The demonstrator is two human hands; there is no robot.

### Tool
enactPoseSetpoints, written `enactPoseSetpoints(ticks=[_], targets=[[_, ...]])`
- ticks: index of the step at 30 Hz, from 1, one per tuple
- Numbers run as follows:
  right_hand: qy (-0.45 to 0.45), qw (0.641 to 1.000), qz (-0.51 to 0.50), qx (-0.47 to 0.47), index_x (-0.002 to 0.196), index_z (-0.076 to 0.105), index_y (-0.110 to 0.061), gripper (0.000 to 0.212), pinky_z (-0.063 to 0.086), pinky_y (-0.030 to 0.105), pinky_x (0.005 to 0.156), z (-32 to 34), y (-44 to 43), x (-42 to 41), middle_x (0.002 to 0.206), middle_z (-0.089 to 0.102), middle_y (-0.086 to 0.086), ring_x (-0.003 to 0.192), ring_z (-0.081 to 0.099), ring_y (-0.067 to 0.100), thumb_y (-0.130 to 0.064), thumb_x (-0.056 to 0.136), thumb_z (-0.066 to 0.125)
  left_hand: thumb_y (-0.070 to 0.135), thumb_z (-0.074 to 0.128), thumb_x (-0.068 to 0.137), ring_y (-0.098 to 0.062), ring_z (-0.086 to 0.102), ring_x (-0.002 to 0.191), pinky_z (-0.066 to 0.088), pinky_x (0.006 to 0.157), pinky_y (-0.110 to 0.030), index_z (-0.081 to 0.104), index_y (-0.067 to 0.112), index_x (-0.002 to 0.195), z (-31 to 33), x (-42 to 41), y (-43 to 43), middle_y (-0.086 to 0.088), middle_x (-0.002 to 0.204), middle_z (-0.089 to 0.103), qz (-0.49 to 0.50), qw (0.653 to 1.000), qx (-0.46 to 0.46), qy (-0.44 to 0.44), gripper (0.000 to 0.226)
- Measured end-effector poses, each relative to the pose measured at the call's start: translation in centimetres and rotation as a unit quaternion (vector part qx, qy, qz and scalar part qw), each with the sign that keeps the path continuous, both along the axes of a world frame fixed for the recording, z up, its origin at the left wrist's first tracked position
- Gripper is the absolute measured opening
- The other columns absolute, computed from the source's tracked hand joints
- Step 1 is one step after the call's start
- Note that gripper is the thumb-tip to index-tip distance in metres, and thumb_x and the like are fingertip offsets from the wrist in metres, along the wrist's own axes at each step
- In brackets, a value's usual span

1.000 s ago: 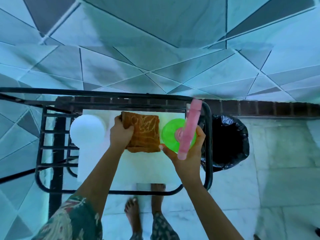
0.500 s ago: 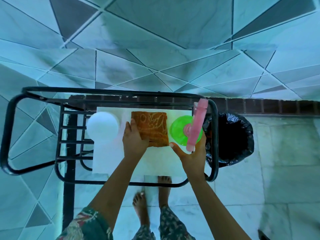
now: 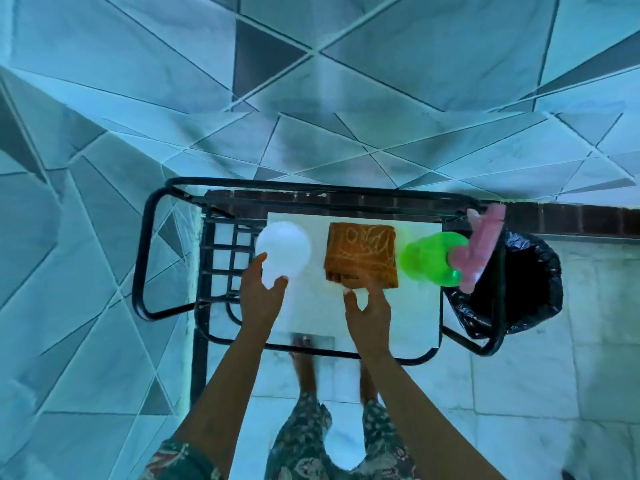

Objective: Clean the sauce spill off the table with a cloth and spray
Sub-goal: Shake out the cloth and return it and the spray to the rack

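Observation:
A folded orange patterned cloth (image 3: 362, 252) lies at the back middle of the white table top (image 3: 408, 317). Right of it stands the green spray bottle (image 3: 429, 259) with a pink trigger head (image 3: 483, 242), and no hand is on it. My right hand (image 3: 369, 308) reaches to the cloth's near edge; its fingertips touch the cloth and the thumb is held apart. My left hand (image 3: 261, 297) is spread at the near edge of a white round object (image 3: 284, 249). The bright table top shows no sauce spill that I can make out.
The table has a black tube frame (image 3: 145, 258) with a grid shelf on the left. A bin lined with a black bag (image 3: 523, 292) stands at the table's right end. A tiled wall rises behind, and my bare feet stand on the pale floor below.
My right hand let go of the spray bottle, which now stands on the table, and moved left to the cloth. My left hand left the cloth and moved to the white round object.

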State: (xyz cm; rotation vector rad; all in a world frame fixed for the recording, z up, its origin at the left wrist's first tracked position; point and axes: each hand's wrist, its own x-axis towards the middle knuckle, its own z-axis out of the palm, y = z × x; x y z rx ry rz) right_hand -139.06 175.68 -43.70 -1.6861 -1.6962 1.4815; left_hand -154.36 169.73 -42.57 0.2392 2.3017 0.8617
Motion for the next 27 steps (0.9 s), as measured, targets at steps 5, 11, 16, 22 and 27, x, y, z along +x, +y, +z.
enactPoseSetpoints(ticks=[5,11,16,22,27], targets=[[0.002,0.995,0.080,-0.061,0.137,0.044,-0.009,0.047,0.038,0.037,0.106,-2.9,1.4,-6.8,0.137,0.050,0.009,0.125,0.047,0.024,-0.022,0.094,0.055,0.022,0.062,0.089,-0.028,0.043,0.129,0.038,0.105,-0.048,0.032,0.020,0.145,-3.9,-5.0,0.2,-0.007,0.146,0.038,0.048,0.996,-0.013,-0.080,0.064],[-0.011,0.992,-0.009,-0.127,0.143,0.035,-0.012,0.055,0.036,0.047,0.107,-5.8,0.9,-11.9,0.144,0.043,0.010,0.132,0.040,0.027,-0.028,0.094,0.052,0.021,0.059,0.091,-0.023,0.058,0.099,0.051,0.085,-0.038,0.047,0.017,0.131,-6.6,-8.3,1.8,-0.003,0.112,0.057,0.049,0.981,0.020,-0.185,0.042],[0.001,0.985,-0.103,-0.136,0.142,0.039,-0.016,0.049,0.037,0.044,0.108,-4.2,-0.1,-12.6,0.144,0.043,0.004,0.131,0.041,0.023,-0.024,0.095,0.052,0.019,0.056,0.092,-0.021,0.060,0.096,0.052,0.073,-0.032,0.053,0.016,0.123,-5.2,-8.2,1.4,-0.002,0.111,0.061,0.014,0.979,0.030,-0.199,0.031],[0.015,0.985,-0.125,-0.114,0.136,0.048,-0.018,0.043,0.044,0.041,0.102,2.8,-3.5,-9.2,0.134,0.055,0.003,0.118,0.054,0.021,-0.020,0.094,0.053,0.018,0.055,0.093,-0.021,0.059,0.097,0.052,0.071,-0.029,0.053,0.018,0.124,1.1,-6.6,-1.5,-0.002,0.111,0.060,-0.030,0.983,0.038,-0.177,0.031],[0.052,0.980,-0.163,-0.099,0.133,0.050,-0.015,0.040,0.047,0.027,0.081,10.8,-8.1,-4.0,0.121,0.061,0.002,0.094,0.060,0.013,-0.013,0.093,0.052,0.019,0.056,0.093,-0.021,0.056,0.096,0.048,0.061,-0.024,0.053,0.016,0.125,9.2,-2.7,-4.4,-0.002,0.112,0.058,-0.110,0.982,0.052,-0.143,0.032]])
